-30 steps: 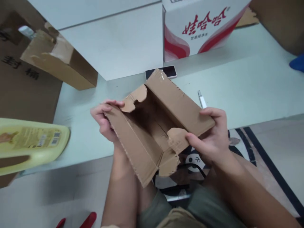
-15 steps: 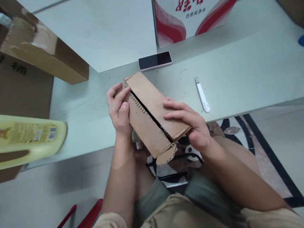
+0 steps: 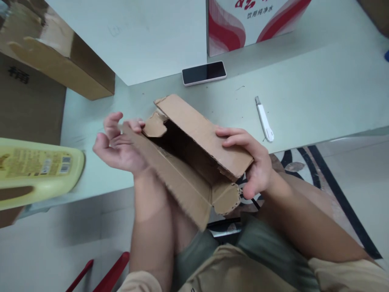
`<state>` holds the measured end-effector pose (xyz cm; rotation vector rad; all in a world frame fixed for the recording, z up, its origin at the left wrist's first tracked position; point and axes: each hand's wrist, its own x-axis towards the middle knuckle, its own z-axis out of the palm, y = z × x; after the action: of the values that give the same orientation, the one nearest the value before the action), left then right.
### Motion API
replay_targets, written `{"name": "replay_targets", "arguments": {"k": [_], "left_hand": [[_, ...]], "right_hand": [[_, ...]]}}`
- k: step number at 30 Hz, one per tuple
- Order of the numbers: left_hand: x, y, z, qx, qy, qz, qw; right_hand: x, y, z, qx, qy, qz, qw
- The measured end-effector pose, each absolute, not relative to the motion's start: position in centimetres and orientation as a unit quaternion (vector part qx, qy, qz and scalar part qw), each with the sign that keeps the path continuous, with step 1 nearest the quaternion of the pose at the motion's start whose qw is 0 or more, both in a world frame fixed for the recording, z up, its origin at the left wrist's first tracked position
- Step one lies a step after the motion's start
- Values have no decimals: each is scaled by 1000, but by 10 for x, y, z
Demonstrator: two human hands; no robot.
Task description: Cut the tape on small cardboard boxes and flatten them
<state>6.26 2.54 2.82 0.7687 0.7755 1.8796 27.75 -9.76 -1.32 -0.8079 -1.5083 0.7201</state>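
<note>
A small brown cardboard box (image 3: 194,121) is held tilted over the table's front edge and my lap. Its long front flap (image 3: 173,178) is folded out towards me, showing a dark inside; nothing can be made out in it. Small tabs stand out at both ends. My right hand (image 3: 249,156) grips the box's right end, fingers on top and thumb at the near side. My left hand (image 3: 120,148) is at the left end, behind the flap's edge, fingers apart; some fingertips touch near the left end tab (image 3: 155,125).
Beyond the box lie a phone (image 3: 204,73) and a white utility knife (image 3: 264,119). A white carton (image 3: 146,36) and a red-and-white carton (image 3: 252,26) stand behind. At left are a yellow jug (image 3: 71,166) and a brown carton (image 3: 91,77).
The front flap has swung open towards me, uncovering the inside. My left hand has moved left and loosened from the box's side. My right hand keeps its hold.
</note>
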Motion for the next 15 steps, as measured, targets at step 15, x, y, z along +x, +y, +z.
{"name": "replay_targets", "arguments": {"k": [15], "left_hand": [[60, 30, 4, 537, 306, 702, 353]], "right_hand": [[274, -104, 2, -387, -675, 258, 573]]}}
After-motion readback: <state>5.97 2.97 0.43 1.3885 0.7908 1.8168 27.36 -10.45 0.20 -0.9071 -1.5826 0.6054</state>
